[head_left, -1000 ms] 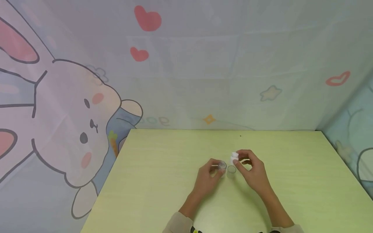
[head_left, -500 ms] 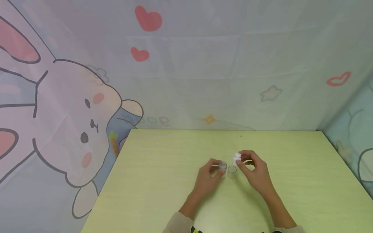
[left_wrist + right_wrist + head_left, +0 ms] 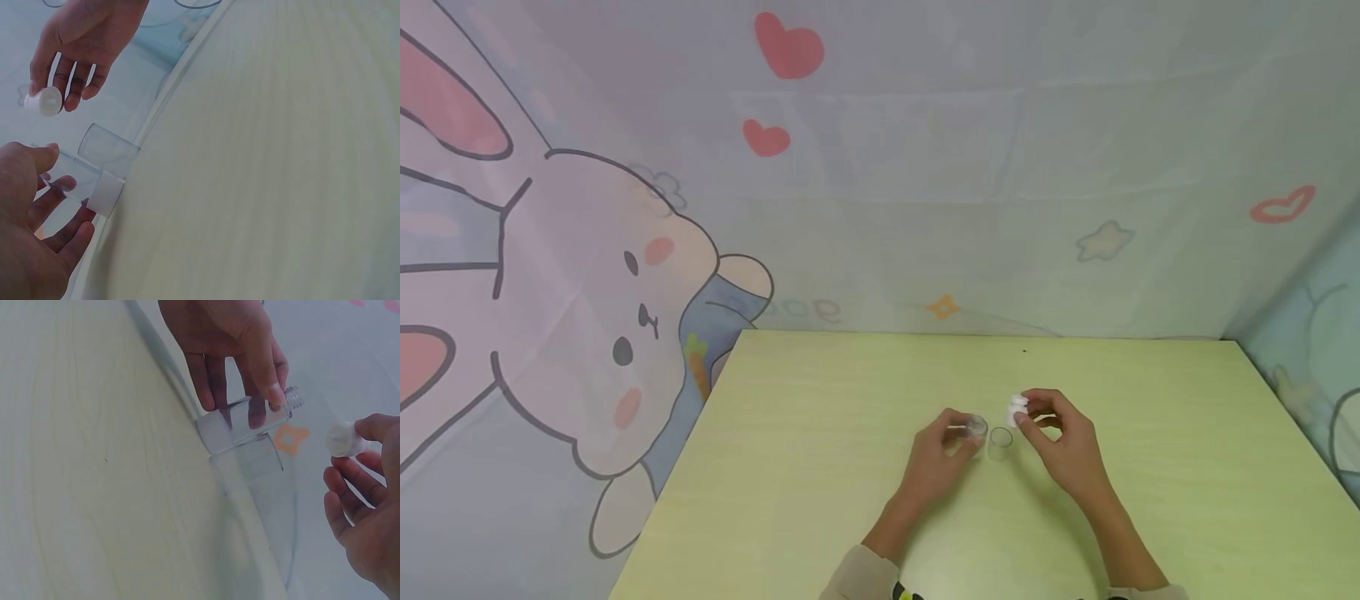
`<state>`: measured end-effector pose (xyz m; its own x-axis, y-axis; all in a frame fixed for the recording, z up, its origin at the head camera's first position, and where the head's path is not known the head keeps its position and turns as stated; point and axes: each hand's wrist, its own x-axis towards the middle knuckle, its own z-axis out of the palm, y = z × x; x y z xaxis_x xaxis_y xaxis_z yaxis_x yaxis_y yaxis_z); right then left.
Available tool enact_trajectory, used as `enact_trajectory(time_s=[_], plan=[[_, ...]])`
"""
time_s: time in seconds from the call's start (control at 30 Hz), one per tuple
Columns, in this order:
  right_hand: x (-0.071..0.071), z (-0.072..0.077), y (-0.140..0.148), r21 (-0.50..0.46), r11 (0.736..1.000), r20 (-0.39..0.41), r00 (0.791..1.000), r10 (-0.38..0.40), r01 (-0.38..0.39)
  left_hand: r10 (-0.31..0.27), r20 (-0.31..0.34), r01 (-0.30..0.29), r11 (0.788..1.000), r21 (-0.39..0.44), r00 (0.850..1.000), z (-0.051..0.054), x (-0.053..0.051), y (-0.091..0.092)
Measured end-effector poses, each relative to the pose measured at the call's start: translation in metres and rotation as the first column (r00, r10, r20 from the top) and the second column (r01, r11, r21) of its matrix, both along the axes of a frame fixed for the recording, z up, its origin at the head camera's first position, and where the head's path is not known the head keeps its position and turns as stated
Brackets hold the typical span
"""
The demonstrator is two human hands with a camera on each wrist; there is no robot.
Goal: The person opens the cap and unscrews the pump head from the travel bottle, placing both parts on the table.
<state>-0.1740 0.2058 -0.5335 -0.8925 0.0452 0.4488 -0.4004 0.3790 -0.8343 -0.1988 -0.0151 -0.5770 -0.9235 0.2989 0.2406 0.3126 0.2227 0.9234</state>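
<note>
My left hand [image 3: 934,458] grips a clear bottle [image 3: 976,427], which stands upright on the table. Its threaded neck is uncovered in the right wrist view, and its lowest part [image 3: 214,430] is white. My right hand [image 3: 1066,443] pinches a white cap [image 3: 1017,411] between thumb and fingers, above the table and apart from the bottle. The hollow underside of the cap [image 3: 50,101] shows in the left wrist view. Between the hands stands a clear open-topped cylinder [image 3: 1001,443], close beside the bottle; whether they touch I cannot tell.
The pale yellow-green table [image 3: 820,392] runs back to a hanging cloth [image 3: 895,167] printed with a rabbit and hearts. A tiny dark speck [image 3: 1024,351] lies near the table's far edge.
My right hand has drifted slightly right with the white cap, away from the bottle and the clear cylinder. My left hand stays on the bottle. The head view has shifted a little.
</note>
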Motion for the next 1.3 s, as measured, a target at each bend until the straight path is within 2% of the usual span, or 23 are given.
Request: enact_trajectory(time_s=[0.33,0.97,1.3], plan=[[0.0,-0.001,0.003,-0.034,0.999,0.04,0.999,0.019,-0.017,0.019,0.023,-0.018,1.0,-0.01,1.0,0.002,0.002,0.001],[-0.001,-0.007,0.009,-0.017,1.0,0.081,0.997,-0.005,0.006,0.03,0.034,-0.029,0.999,-0.017,0.999,0.004,0.004,0.001],[-0.001,-0.008,0.011,-0.031,0.999,0.084,0.996,-0.01,0.013,0.016,0.031,-0.016,1.0,-0.008,0.999,0.004,0.004,0.001]])
